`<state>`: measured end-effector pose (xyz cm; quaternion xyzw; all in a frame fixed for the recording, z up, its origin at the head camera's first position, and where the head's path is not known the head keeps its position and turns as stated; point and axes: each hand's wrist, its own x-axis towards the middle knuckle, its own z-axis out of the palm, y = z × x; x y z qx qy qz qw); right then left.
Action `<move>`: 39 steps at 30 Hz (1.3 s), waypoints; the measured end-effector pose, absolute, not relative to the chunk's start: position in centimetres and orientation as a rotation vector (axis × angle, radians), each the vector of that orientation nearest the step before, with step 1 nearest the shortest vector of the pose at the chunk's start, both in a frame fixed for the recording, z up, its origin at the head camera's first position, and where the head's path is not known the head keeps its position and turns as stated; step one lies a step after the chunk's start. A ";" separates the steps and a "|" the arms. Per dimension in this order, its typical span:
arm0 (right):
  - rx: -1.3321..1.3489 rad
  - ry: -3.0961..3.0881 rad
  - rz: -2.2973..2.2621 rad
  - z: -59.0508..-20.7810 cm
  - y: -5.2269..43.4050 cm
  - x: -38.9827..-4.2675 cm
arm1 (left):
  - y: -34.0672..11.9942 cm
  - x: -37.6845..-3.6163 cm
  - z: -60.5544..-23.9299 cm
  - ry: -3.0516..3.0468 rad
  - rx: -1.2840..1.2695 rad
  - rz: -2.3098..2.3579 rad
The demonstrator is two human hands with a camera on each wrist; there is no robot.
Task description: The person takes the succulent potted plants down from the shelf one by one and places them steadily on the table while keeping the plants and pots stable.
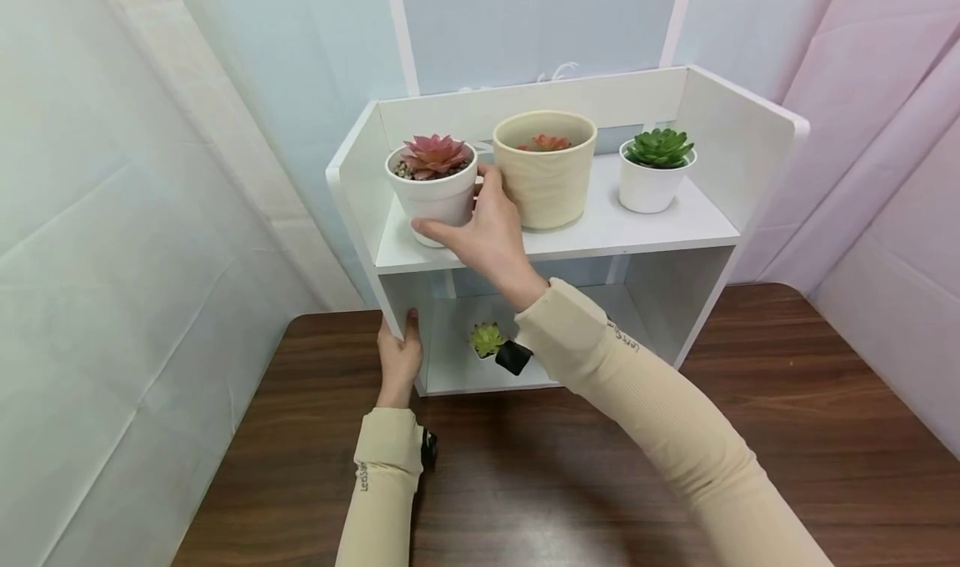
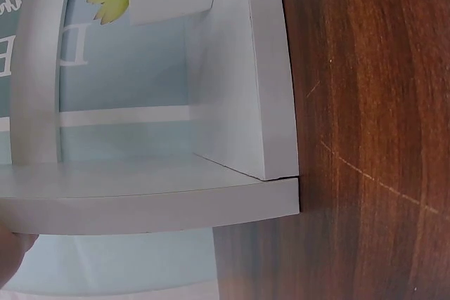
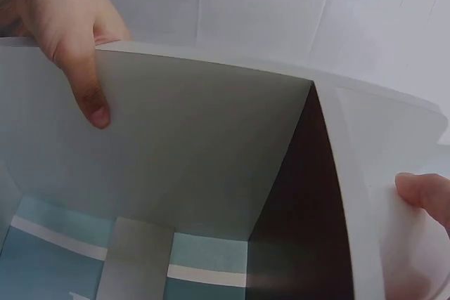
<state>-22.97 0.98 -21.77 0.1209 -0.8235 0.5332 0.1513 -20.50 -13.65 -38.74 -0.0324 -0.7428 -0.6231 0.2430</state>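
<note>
My right hand grips a small white pot holding a pink succulent and pebbles. The pot is at the left end of the upper shelf, the thumb across its front. Lower down, my left hand holds the white shelf unit by its left side panel, thumb on the inner face. In the right wrist view that left thumb shows against the panel, and the right thumb presses the pot's side.
Right of the gripped pot stands a larger cream pot with a red plant inside. A white pot with a green succulent sits farther right. On the lower shelf, a yellow-green succulent is partly hidden. Everything stands on a brown wooden table.
</note>
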 end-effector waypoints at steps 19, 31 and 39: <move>0.436 -2.243 1.711 -21.8 2.6 -20.2 | -13.7 -20.4 -38.7 -2.022 -0.109 -1.694; 0.470 -2.249 1.713 -21.6 3.8 -19.0 | -13.6 -20.5 -38.8 -2.020 -0.114 -1.673; 0.560 -2.225 1.715 -21.5 4.2 -17.9 | -13.7 -20.6 -38.9 -2.036 -0.102 -1.662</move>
